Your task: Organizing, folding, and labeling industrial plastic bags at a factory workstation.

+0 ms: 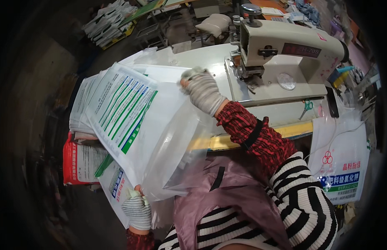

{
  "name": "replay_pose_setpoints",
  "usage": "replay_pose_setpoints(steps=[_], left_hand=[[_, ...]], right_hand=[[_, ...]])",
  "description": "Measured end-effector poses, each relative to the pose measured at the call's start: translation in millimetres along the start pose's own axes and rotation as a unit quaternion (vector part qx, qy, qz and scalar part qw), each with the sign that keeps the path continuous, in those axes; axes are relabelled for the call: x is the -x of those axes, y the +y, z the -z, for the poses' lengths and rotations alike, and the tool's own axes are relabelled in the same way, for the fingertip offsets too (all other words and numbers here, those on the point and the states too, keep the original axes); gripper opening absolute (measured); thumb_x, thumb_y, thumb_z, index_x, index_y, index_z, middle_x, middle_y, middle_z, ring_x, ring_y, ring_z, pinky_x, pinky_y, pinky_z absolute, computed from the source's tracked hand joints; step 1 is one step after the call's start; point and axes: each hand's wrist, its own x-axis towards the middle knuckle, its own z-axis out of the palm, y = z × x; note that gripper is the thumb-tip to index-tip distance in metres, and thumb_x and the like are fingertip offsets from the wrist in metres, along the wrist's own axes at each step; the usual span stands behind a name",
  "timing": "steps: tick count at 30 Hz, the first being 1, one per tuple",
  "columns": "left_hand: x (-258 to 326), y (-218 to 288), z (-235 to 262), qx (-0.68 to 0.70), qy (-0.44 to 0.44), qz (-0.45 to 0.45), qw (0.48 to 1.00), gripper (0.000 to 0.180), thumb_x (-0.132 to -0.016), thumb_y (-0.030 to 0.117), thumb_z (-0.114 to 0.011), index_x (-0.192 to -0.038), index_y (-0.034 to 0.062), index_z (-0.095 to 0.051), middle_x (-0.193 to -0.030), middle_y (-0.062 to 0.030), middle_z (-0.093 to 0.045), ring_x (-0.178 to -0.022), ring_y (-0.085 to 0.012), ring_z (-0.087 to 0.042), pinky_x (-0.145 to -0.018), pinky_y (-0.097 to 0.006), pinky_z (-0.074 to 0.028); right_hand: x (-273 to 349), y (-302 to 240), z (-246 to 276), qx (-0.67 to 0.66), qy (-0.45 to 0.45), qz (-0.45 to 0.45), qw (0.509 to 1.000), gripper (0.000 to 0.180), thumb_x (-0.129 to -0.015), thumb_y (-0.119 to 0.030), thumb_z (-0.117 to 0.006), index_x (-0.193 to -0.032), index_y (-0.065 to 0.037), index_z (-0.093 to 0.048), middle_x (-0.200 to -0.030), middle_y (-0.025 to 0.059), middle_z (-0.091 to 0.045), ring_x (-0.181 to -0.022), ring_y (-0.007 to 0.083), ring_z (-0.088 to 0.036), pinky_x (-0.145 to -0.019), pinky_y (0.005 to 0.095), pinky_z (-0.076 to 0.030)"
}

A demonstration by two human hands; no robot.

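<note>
A white printed sack with green and blue lines lies on top of a pile at the left of the sewing table. From its near end spreads a translucent plastic liner, slack and creased. My left hand, in a striped fingerless glove, pinches the sack's mouth at the lower edge, with the liner beside it. In a similar glove, my right hand is closed at the far right edge of the sack and liner; its fingertips are blurred, and what lies under them is partly hidden.
A cream industrial sewing machine stands at the back right. Green-handled scissors and a dark phone-like object lie near it. Another printed sack hangs at the right edge. A red package is under the pile at left.
</note>
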Motion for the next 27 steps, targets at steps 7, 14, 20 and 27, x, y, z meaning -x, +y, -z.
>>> replay_pose_setpoints(steps=[7,14,20,27], left_hand=[[-35.0,48.5,29.7,0.057,0.023,0.062,0.996,0.025,-0.082,0.011,-0.057,-0.104,-0.0006,-0.059,-0.089,-0.0179,-0.061,-0.075,-0.0324,-0.059,-0.068,-0.039,-0.049],[-66.0,41.3,-55.4,0.127,-0.311,0.144,0.931,0.043,-0.082,0.019,-0.06,-0.118,-0.0042,-0.051,-0.112,-0.0203,-0.057,-0.105,-0.0351,-0.054,-0.09,-0.042,-0.043],[-6.7,-57.5,17.2,0.193,-0.214,0.171,0.942,0.044,-0.084,0.02,-0.059,-0.12,-0.0048,-0.051,-0.113,-0.0177,-0.058,-0.105,-0.0314,-0.055,-0.09,-0.04,-0.043],[-8.6,-77.1,32.2,0.26,-0.104,0.137,0.95,0.046,-0.086,0.022,-0.058,-0.122,-0.0055,-0.05,-0.114,-0.0147,-0.058,-0.105,-0.0272,-0.056,-0.09,-0.038,-0.044]], right_hand=[[16.7,-54.8,2.8,-0.042,-0.323,0.059,0.944,0.009,-0.074,-0.009,-0.055,-0.08,-0.01,-0.063,-0.076,0.011,-0.062,-0.077,0.028,-0.062,-0.067,0.0387,-0.05],[69.3,-100.3,58.2,-0.109,-0.365,0.115,0.918,0.008,-0.074,-0.011,-0.055,-0.078,-0.008,-0.061,-0.073,0.01,-0.06,-0.079,0.0267,-0.06,-0.072,0.0366,-0.049],[103.1,-86.8,75.7,-0.162,-0.399,0.069,0.9,0.011,-0.072,-0.007,-0.053,-0.081,-0.007,-0.059,-0.073,0.0121,-0.058,-0.074,0.0296,-0.059,-0.068,0.0396,-0.048],[94.0,-89.7,48.8,-0.085,-0.378,0.089,0.918,0.012,-0.069,-0.003,-0.054,-0.08,-0.007,-0.056,-0.075,0.0113,-0.056,-0.076,0.0289,-0.058,-0.068,0.0399,-0.047]])
